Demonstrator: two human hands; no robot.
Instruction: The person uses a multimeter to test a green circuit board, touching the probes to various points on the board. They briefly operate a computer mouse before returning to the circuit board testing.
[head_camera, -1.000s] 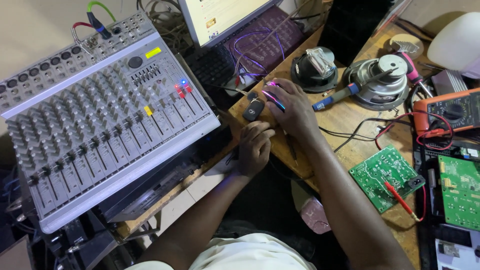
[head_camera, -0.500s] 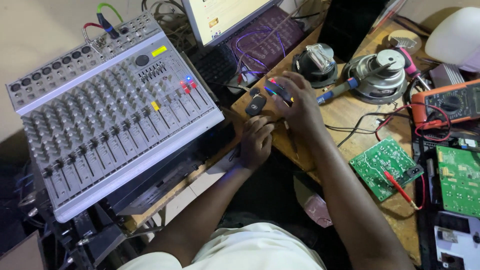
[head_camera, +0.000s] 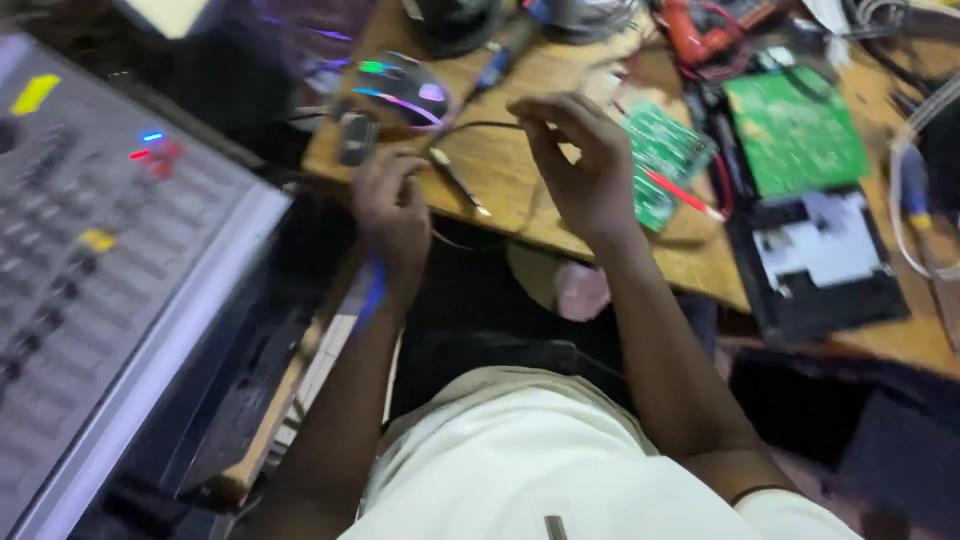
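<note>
Wooden workbench (head_camera: 560, 215) carries a black mouse with glowing coloured strips (head_camera: 405, 90). Left hand (head_camera: 392, 205) pinches a thin metal-tipped probe (head_camera: 458, 180), fingers closed on it. Right hand (head_camera: 580, 160) lifts a thin black wire (head_camera: 480, 126), fingertips together, beside a green circuit board (head_camera: 662, 160).

- Mouse (head_camera: 402, 92): black, with glowing green, pink and purple streaks.
- Mixer (head_camera: 90, 270): grey, with a yellow patch and small red and blue lights.
- Circuit boards (head_camera: 795, 130): green.
- Table (head_camera: 545, 190): light brown wood.
- Shirt (head_camera: 540, 460): cream.
</note>
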